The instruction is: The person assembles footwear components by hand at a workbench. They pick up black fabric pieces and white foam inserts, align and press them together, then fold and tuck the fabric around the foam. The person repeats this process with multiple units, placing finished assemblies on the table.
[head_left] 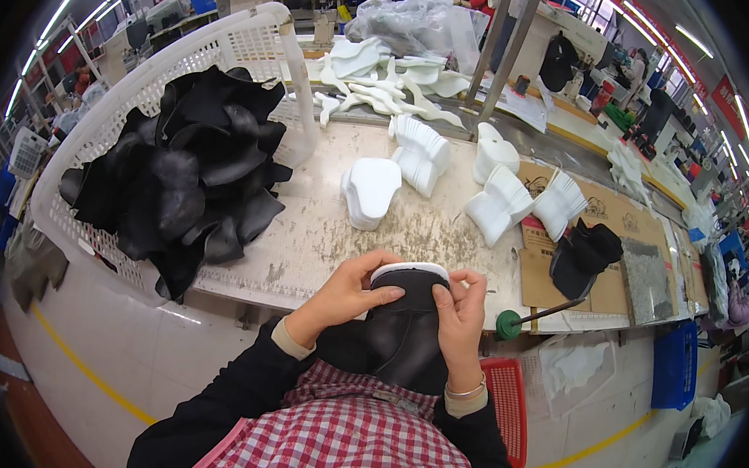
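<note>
Head view: both hands pinch a black shoe piece (pixel 405 326) with white padded edge.

Matt black fabric piece (pixel 405 330), smooth white foam edge (pixel 409 269), scuffed worktable (pixel 323 231), perforated plastic basket (pixel 257 47).

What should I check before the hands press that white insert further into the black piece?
1. Left hand grips the black piece: ok.
2. Right hand pinches its other edge: ok.
3. White insert seated evenly along the top: cannot tell, only its rim shows.
4. Spare white stack on the table ahead: ok.
5. Basket of black pieces at left, apart from the hands: ok.
6. Green-knobbed tool close to the right hand: ok.
</note>
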The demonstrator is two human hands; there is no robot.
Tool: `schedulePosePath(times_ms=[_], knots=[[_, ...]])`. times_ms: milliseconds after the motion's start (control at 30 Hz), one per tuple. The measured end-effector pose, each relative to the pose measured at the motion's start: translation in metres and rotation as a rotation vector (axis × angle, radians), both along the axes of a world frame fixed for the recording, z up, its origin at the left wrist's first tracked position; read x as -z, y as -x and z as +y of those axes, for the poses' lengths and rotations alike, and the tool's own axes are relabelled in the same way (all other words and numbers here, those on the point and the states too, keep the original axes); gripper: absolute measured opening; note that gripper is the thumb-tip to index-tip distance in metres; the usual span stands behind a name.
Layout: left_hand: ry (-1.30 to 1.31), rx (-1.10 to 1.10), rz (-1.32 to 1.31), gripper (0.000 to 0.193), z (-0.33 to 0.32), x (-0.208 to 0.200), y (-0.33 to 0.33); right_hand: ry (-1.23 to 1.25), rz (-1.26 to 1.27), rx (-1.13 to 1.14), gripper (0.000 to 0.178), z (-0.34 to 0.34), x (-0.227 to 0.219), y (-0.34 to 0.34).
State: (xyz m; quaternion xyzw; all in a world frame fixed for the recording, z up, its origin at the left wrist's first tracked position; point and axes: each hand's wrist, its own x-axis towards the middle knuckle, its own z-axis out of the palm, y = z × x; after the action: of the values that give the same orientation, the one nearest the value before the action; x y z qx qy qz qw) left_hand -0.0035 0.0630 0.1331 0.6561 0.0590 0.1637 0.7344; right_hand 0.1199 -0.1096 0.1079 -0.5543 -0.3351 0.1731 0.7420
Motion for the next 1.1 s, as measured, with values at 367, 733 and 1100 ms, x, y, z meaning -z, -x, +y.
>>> schedulePosePath(times_ms=[367, 733, 1100], knots=[[-0.283, -0.113, -0.017, 0.026, -0.021, -0.008, -0.003, 0.138, -0.304, 0.17, 0.012, 0.002, 0.0, 0.003], [0.209, -0.064, 0.065, 0.021, -0.007, 0.009, -0.003, 0.058, -0.697, 0.096, 0.013, 0.004, -0.012, 0.004], [-0.324, -0.31, -0.066, 0.018, -0.026, 0.0, -0.001, 0.112, -0.554, 0.162, 0.009, 0.006, -0.014, 0.007]])
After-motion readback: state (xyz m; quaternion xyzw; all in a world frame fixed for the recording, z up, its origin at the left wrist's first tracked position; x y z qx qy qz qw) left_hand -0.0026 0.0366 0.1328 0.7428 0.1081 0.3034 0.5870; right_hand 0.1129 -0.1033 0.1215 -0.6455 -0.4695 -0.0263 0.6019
